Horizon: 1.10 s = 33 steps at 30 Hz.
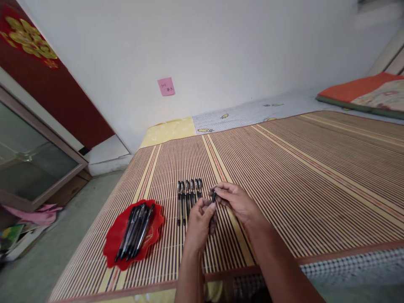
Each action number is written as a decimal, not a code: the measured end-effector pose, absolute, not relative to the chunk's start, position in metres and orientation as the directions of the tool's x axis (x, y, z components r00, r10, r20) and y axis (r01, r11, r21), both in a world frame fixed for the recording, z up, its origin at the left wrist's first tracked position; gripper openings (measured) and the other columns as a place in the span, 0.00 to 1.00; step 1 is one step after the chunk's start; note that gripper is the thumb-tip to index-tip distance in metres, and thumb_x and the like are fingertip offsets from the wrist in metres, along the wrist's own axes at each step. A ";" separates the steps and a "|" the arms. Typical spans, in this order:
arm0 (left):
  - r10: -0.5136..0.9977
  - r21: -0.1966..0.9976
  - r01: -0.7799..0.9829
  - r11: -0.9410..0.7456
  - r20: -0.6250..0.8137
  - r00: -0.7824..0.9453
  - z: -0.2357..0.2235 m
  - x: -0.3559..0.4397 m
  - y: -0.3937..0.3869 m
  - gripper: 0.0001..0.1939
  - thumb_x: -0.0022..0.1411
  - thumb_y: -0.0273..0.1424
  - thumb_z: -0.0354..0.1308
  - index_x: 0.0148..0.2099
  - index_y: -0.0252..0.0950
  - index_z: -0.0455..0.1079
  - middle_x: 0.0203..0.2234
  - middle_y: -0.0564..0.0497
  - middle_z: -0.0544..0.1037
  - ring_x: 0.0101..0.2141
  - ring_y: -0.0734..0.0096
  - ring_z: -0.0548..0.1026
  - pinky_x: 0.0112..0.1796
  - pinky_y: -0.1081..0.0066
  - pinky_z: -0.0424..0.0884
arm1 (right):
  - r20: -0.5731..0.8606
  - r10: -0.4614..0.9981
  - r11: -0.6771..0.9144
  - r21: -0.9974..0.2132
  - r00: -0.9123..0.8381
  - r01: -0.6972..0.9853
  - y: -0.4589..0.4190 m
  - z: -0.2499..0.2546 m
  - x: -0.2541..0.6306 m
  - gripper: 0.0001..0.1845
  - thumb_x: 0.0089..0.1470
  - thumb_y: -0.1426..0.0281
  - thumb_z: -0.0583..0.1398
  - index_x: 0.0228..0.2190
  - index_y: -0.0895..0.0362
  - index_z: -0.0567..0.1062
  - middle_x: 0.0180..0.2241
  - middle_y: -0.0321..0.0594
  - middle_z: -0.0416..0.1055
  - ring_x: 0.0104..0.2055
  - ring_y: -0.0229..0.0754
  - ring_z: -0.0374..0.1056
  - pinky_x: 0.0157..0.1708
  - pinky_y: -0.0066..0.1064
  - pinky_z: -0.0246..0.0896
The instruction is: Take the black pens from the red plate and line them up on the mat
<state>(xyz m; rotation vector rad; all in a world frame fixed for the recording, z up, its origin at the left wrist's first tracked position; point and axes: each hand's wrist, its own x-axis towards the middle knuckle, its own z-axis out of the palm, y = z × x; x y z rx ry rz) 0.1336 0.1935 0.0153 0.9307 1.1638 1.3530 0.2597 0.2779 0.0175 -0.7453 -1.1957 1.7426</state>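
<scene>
My left hand and my right hand meet over a striped bamboo mat. Both are closed around one dark pen: the right fingers pinch its upper end, the left hand wraps its lower part, which is mostly hidden. Just left of the hands, a row of several black pens lies side by side on the mat. Further left, a red scalloped plate holds several more black pens.
The mat covers a bed with a yellow and checked sheet at the wall. A folded orange cushion lies at the far right. A glass-fronted cabinet and clutter on the floor stand to the left. A pink note sticks to the wall.
</scene>
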 end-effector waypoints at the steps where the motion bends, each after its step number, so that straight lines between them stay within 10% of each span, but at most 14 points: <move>1: 0.990 0.973 -0.221 0.070 -0.095 -0.103 0.016 0.133 0.193 0.20 0.59 0.47 0.64 0.34 0.38 0.63 0.17 0.62 0.64 0.14 0.81 0.57 0.15 0.79 0.54 | -0.002 0.900 -0.162 -0.930 -0.436 -0.330 0.278 0.018 0.260 0.13 0.47 0.60 0.69 0.30 0.57 0.80 0.23 0.33 0.69 0.24 0.32 0.60 0.25 0.28 0.51; 8: 0.978 0.956 -0.206 0.210 -0.208 0.032 0.017 0.128 0.189 0.22 0.58 0.51 0.61 0.33 0.35 0.67 0.16 0.59 0.67 0.14 0.81 0.58 0.16 0.77 0.53 | -0.067 0.959 -0.203 -0.844 -0.277 -0.497 0.282 0.027 0.268 0.19 0.37 0.60 0.74 0.30 0.57 0.79 0.28 0.37 0.74 0.25 0.33 0.62 0.25 0.27 0.57; 16: 0.975 0.956 -0.237 0.173 -0.201 -0.097 0.014 0.113 0.189 0.22 0.56 0.49 0.65 0.32 0.36 0.65 0.17 0.59 0.67 0.16 0.82 0.60 0.17 0.79 0.53 | 0.011 0.976 0.142 -0.786 0.216 -0.602 0.298 0.033 0.302 0.12 0.46 0.63 0.71 0.30 0.55 0.76 0.32 0.38 0.73 0.30 0.37 0.66 0.31 0.32 0.67; 33: 0.939 0.927 -0.374 -0.038 -0.094 -0.329 0.020 0.133 0.198 0.20 0.52 0.46 0.69 0.34 0.36 0.68 0.21 0.58 0.68 0.20 0.80 0.63 0.22 0.78 0.59 | 0.079 0.987 0.039 -0.964 -0.142 -0.262 0.263 0.037 0.233 0.15 0.49 0.58 0.65 0.30 0.57 0.77 0.20 0.34 0.70 0.20 0.35 0.62 0.22 0.29 0.59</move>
